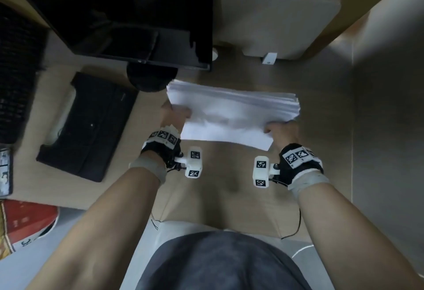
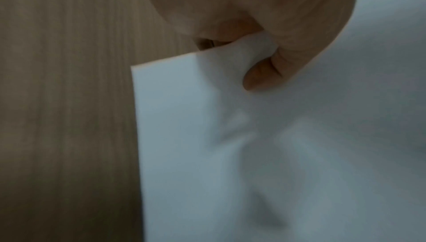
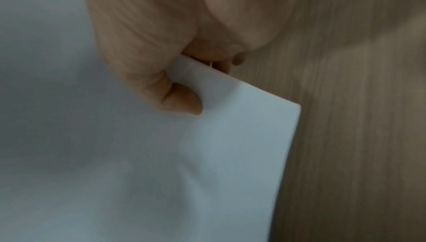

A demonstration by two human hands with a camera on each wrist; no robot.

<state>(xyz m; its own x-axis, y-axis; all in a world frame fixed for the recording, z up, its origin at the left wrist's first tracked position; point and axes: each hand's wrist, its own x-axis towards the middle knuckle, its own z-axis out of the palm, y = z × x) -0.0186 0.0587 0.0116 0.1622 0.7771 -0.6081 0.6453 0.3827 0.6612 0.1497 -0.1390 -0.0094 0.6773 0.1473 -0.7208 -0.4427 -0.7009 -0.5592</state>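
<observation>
While the stack of paper [image 1: 231, 110] lies crosswise over the counter [image 1: 229, 182], its long axis running left to right, the left grip [image 1: 173, 117] pinches its near left corner and the right grip [image 1: 283, 132] its near right corner. Each grip is closed on the sheets: the left thumb [image 2: 260, 76] and right thumb [image 3: 182, 102] press on top, with curled fingers beneath. The stack extends away from both grips toward the far side, and neither is nearer to it. Its near edge appears raised; whether the far edge touches the counter cannot be told. Far left, the monitor stand [image 1: 151, 78] sits just beside the stack's far left corner, and the keyboard [image 1: 87, 124] lies near on the left. Bare counter opens near the person and to the right, up to the side wall [image 1: 387, 106].
</observation>
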